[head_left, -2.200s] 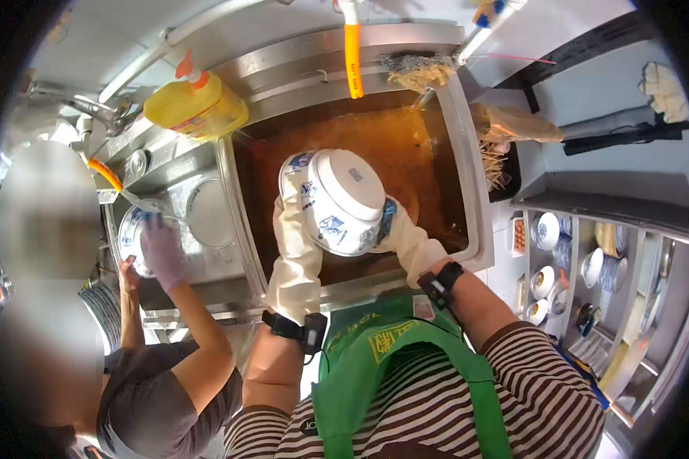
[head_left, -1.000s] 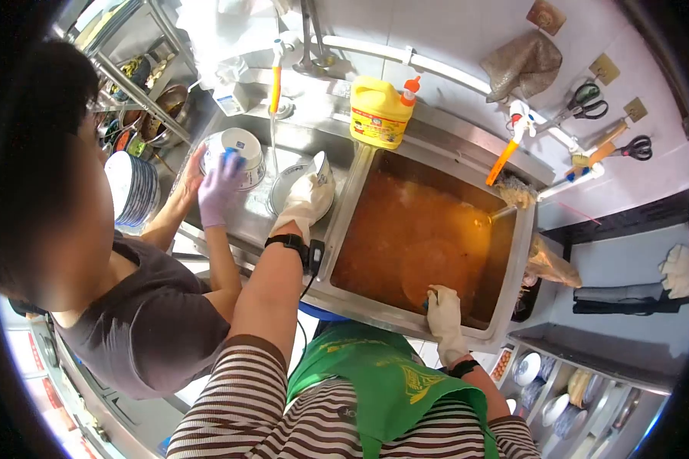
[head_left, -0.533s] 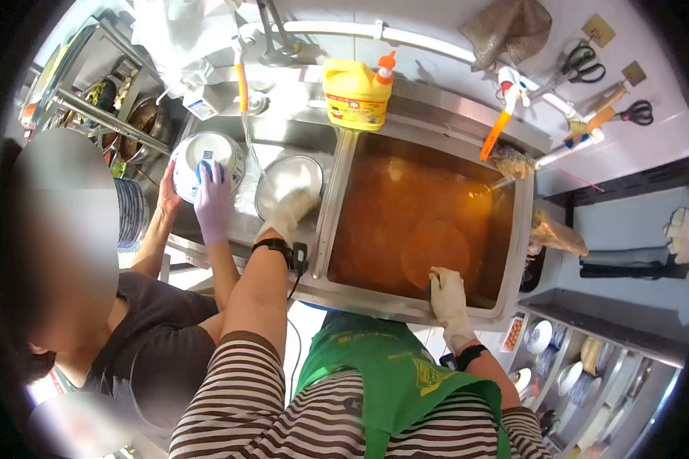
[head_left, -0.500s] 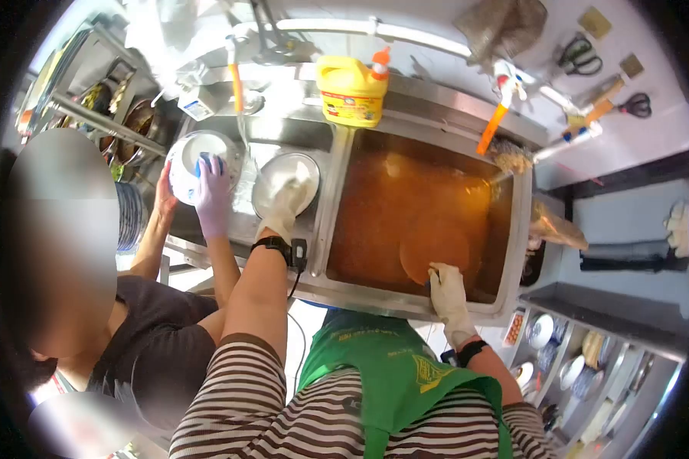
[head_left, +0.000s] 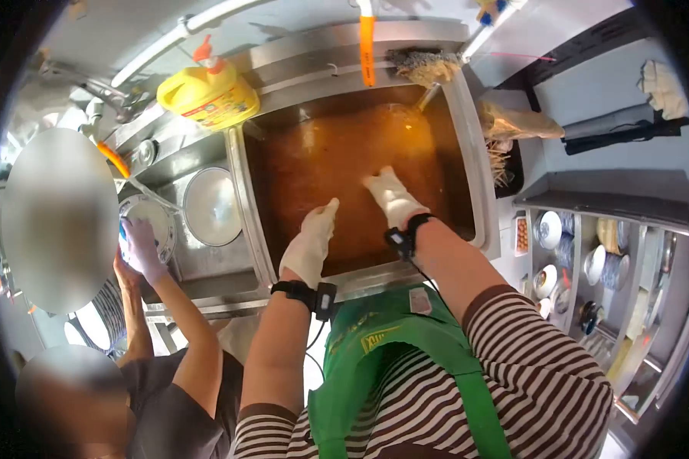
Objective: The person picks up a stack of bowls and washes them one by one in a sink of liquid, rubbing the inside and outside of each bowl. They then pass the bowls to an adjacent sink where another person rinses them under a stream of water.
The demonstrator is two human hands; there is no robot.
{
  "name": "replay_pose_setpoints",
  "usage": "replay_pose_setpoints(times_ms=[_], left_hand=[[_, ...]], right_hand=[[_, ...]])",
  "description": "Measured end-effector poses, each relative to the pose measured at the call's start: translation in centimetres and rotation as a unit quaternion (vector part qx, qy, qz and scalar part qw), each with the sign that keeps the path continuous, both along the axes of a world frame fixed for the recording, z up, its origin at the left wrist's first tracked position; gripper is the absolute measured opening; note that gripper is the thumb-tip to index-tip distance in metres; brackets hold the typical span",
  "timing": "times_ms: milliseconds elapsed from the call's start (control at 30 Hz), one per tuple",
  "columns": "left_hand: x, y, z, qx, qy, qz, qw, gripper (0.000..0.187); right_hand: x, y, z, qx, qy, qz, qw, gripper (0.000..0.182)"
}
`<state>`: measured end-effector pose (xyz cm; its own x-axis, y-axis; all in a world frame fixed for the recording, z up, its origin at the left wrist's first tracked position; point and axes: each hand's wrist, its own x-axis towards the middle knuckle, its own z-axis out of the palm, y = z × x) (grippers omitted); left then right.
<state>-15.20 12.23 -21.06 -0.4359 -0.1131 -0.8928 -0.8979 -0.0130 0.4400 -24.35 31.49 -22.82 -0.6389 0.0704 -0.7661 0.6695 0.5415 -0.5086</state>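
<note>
My left hand [head_left: 311,241], in a pale rubber glove, is over the front left part of the sink basin [head_left: 247,203] of brown water [head_left: 344,164]. Its fingers stretch forward with nothing visible in them. Farther right, my right hand [head_left: 393,195], gloved the same way, reaches into the murky water, where its fingertips are hidden. A round metal bowl [head_left: 213,206] lies in the left basin, apart from both hands.
At left, a co-worker's gloved hand [head_left: 143,243] holds a white dish [head_left: 155,217]. A yellow detergent jug [head_left: 210,96] stands behind the basins. An orange hose end [head_left: 367,52] hangs over the back edge. Shelves with bowls [head_left: 550,229] are at right.
My left hand has left the bowl in the left basin and moved right over the brown water. My right hand has moved farther into the water; the round plate it touched is out of sight.
</note>
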Motion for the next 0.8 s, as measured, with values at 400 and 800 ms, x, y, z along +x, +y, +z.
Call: replay_pose_setpoints(times_ms=[400, 800], left_hand=[[-3.6, 1.8, -5.0, -0.282, 0.128, -0.729, 0.610, 0.026], [-2.2, 3.0, -6.8, -0.077, 0.021, -0.137, 0.987, 0.028]], right_hand=[[5.8, 6.0, -4.1, 0.027, 0.028, 0.560, 0.828, 0.030], [-2.6, 2.6, -3.3, 0.108, 0.374, 0.309, 0.868, 0.034]])
